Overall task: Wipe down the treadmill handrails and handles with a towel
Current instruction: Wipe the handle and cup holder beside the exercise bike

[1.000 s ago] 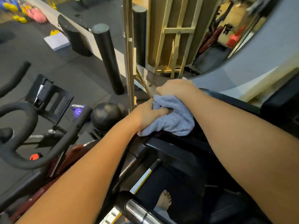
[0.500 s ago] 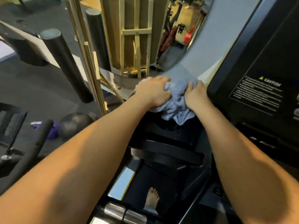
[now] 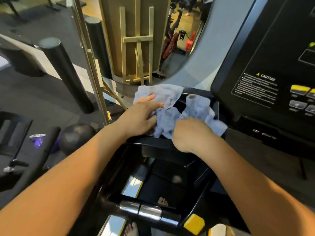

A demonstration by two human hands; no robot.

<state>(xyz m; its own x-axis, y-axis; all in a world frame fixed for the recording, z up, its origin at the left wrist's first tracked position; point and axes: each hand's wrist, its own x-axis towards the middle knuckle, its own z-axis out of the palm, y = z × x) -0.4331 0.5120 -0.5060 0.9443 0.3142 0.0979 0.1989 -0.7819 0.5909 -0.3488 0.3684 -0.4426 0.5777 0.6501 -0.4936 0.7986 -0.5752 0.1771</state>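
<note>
Black treadmill console tray [image 3: 163,143], left of the display panel: one crumpled pale blue towel [image 3: 167,120] lies across it, partly spread over the tray's far edge [image 3: 196,90], partly sunk into the recess.

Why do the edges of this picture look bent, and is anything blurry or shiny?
Head view: the wide-angle lens bows straight things near the edges, like the black foam roller and the console. The caution text is soft, its small print unreadable. Light glints off the chrome handle at the bottom. The towel and both hands, left and right, are fairly sharp.
</note>
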